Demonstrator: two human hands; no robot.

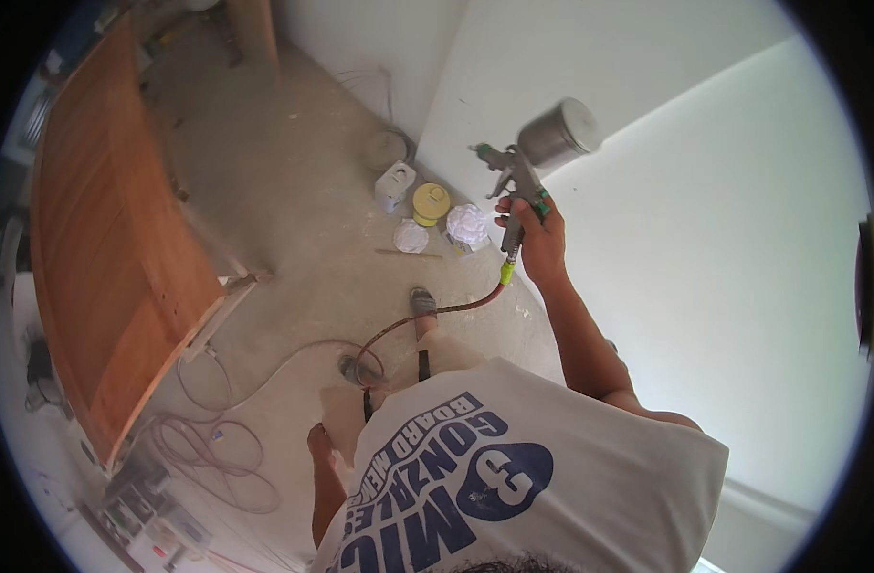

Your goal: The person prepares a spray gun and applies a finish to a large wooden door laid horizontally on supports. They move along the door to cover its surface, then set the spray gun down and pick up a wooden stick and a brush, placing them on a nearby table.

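Observation:
My right hand (542,239) is wrapped round the grip of a paint spray gun (516,170), raised at the right. A metal cup (558,132) sits on top of the gun, whose nozzle points left. From the bottom of the grip, a reddish air hose (470,306) with a yellow-green fitting (506,273) curves down past my legs. My left hand (319,439) hangs low at my left side, and its fingers cannot be made out. To the left stands a large orange-brown wooden panel (122,229), tilted in view.
On the floor by the wall stand a pale rectangular can (395,184), a yellow can (431,202) and crumpled white bundles (467,223). A thin stick (408,254) lies near them. Hose loops (212,458) spread across the lower left floor. A white wall (704,239) rises at right.

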